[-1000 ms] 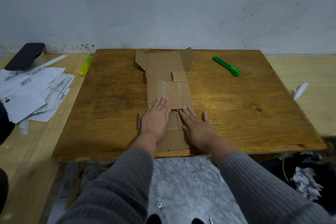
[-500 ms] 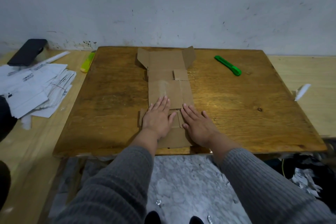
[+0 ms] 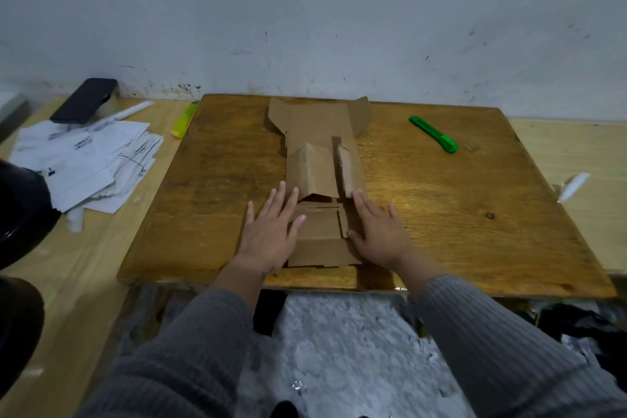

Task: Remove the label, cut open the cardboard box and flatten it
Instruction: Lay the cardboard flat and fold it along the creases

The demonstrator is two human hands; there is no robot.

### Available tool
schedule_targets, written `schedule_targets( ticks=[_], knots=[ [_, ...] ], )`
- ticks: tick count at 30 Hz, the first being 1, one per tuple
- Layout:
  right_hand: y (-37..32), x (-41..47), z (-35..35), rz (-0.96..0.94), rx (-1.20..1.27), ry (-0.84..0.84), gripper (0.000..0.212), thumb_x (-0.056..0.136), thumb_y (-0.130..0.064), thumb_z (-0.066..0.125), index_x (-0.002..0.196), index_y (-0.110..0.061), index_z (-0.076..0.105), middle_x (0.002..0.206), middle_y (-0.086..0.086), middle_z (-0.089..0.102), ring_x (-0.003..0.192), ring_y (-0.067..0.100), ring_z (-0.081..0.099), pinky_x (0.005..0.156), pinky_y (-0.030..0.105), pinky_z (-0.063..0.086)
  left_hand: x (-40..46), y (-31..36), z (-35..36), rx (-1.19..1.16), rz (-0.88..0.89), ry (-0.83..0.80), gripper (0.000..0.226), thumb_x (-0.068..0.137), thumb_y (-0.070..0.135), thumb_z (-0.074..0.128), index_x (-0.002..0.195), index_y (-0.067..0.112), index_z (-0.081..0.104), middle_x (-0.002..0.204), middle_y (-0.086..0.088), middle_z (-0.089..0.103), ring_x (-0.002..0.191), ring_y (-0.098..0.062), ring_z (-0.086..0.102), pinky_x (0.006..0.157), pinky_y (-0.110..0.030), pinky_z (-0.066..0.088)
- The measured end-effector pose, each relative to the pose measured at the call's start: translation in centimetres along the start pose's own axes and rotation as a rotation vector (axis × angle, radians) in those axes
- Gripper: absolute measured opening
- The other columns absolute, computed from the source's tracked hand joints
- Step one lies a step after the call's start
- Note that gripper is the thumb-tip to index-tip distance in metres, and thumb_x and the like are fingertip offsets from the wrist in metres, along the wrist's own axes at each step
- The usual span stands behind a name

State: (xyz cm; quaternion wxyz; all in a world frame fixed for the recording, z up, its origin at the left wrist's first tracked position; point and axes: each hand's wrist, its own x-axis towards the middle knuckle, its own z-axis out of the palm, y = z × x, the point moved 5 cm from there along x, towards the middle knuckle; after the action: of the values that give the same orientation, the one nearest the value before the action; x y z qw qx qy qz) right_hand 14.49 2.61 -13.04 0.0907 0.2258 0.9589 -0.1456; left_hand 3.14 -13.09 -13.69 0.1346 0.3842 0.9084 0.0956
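The box point(image 3: 319, 180) lies cut open mid-table point(image 3: 475, 214), no label on it that I can see. The left hand point(image 3: 268, 234) and right hand point(image 3: 380, 231) press flat, fingers spread, holding nothing, on its near end. Middle panels hump up and far flaps lift, so flattening isn't finished. The cutter point(image 3: 434, 134) lies apart.

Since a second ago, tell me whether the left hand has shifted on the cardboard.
Yes. The left hand has slid outward to the person's left: against the flattened cardboard box, it now rests on the left edge, exposing the centre panel it covered before.
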Motion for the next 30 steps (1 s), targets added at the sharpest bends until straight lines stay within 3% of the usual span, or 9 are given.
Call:
schedule_targets(
  ticks=[5,10,15,20,30],
  knots=[
    [0.0,0.4,-0.8,0.006,0.058,-0.061,0.077,0.092,-0.041,0.052,0.152,-0.026,0.007,0.16,-0.004,0.013,0.144,0.018,0.023,0.118,0.047,-0.002,1.2,2.1,-0.1,-0.04,0.084,0.008,0.069,0.098,0.058,0.017,0.153,0.026,-0.009,0.159,0.003,-0.02,0.147,-0.012,-0.013,0.118,-0.048,-0.007],
    [-0.2,0.5,-0.2,-0.052,-0.091,-0.118,0.072,0.096,-0.047,0.041,0.152,-0.023,0.003,0.161,-0.005,0.003,0.147,0.013,0.007,0.119,0.048,0.001,1.7,2.6,1.1,-0.036,0.104,-0.017,0.074,0.097,0.061,0.019,0.152,0.027,-0.016,0.158,0.005,-0.026,0.146,-0.012,-0.018,0.116,-0.05,-0.01],
    [0.2,0.9,-0.1,-0.079,-0.137,-0.078,0.074,0.095,-0.052,0.038,0.152,-0.023,0.002,0.161,-0.005,0.0,0.147,0.015,0.01,0.118,0.046,0.008,2.3,2.6,0.9,0.02,0.129,-0.034,0.076,0.097,0.06,0.024,0.151,0.027,-0.019,0.155,0.01,-0.029,0.143,-0.007,-0.02,0.115,-0.052,-0.009],
    [0.4,1.0,0.3,-0.06,-0.14,-0.087,0.073,0.095,-0.053,0.037,0.152,-0.023,0.004,0.161,-0.005,0.001,0.147,0.014,0.008,0.119,0.049,0.006,2.4,2.6,0.3,0.075,0.075,0.078,0.073,0.1,0.036,0.04,0.154,0.025,-0.008,0.161,0.008,-0.012,0.149,-0.013,-0.002,0.121,-0.048,0.007],
    [0.2,1.2,-0.1,-0.053,-0.178,-0.133,0.07,0.095,-0.053,0.034,0.152,-0.024,0.005,0.161,-0.007,0.001,0.147,0.012,0.003,0.118,0.052,-0.002,5.8,3.5,-0.9,0.106,0.009,0.121,0.068,0.1,0.048,0.033,0.155,0.022,0.003,0.162,0.006,-0.004,0.149,-0.013,0.0,0.12,-0.045,0.016]
  ],
)
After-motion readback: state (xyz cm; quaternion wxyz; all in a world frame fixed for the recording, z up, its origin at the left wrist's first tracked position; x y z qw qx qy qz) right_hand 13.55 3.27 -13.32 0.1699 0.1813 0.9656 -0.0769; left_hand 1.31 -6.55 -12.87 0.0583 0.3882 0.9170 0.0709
